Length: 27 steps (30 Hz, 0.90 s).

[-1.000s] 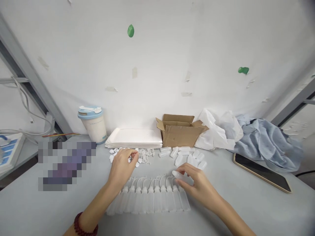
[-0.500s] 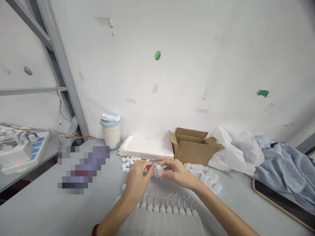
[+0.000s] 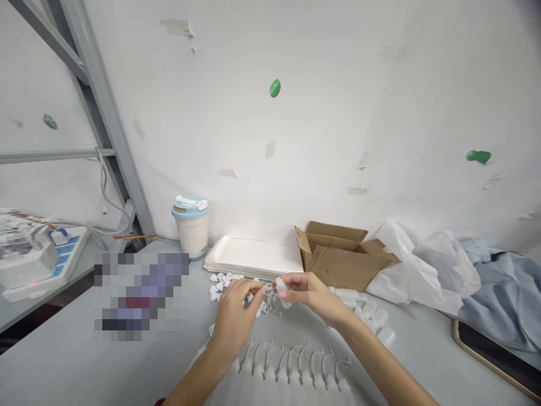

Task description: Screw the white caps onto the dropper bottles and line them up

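Note:
My right hand (image 3: 315, 296) pinches a small white translucent plastic piece (image 3: 282, 287) between thumb and fingers. Just to its left, my left hand (image 3: 237, 310) has thumb and forefinger pressed together; what they hold is too small to make out. Beneath and between the fingertips lies a little heap of thin curved white plastic pieces (image 3: 273, 304). Small white caps (image 3: 214, 287) are scattered beyond my left hand. In front of me a row of white translucent tubes (image 3: 287, 389) lies side by side, each with a thin curved stem pointing away.
Translucent plastic pieces (image 3: 378, 321) lie right of my right hand. Behind stand a lidded cup (image 3: 194, 234), a stack of white trays (image 3: 253, 256), an open cardboard box (image 3: 346, 265) and a plastic bag (image 3: 422, 276). A phone (image 3: 499, 361) and cloth (image 3: 511, 299) lie right.
My right hand has turned and drawn slightly right, so the white piece in its fingers shows more plainly. My left hand is still pinched in nearly the same place. The view has shifted a little.

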Each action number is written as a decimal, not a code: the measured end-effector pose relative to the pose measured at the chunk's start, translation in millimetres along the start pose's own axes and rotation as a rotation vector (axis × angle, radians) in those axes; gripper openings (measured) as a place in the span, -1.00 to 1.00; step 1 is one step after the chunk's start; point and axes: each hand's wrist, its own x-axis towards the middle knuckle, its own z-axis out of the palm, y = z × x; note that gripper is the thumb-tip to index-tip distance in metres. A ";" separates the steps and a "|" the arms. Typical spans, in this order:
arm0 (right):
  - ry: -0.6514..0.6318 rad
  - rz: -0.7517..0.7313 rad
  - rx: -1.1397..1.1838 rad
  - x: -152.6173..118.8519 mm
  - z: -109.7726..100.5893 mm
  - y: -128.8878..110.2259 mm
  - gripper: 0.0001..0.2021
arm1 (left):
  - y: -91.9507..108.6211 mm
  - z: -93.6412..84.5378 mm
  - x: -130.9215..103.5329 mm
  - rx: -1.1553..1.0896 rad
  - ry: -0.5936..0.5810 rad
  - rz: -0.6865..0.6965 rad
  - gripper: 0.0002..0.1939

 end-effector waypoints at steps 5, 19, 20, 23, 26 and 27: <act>-0.055 0.019 0.103 0.8 6.8 3.5 -0.69 | -0.9 0.0 0.5 -0.042 0.014 -0.035 -0.82; -0.011 0.037 0.147 0.1 3.4 3.1 -0.64 | 3.0 3.5 -0.9 -0.001 -0.111 -0.085 -0.86; -0.015 0.045 0.161 -0.2 3.6 2.0 -0.63 | 2.5 3.6 -1.0 0.003 -0.112 -0.094 -0.84; -0.042 0.049 0.204 -0.6 3.3 0.3 -0.62 | 1.6 2.7 -0.9 0.000 -0.119 -0.088 -0.76; -0.058 0.045 0.215 -0.6 1.3 1.4 -0.64 | 1.9 1.5 -0.9 -0.014 -0.105 -0.044 -0.76; -0.059 0.048 0.211 -0.7 0.5 2.0 -0.64 | 2.1 1.4 -1.0 -0.018 -0.100 -0.030 -0.77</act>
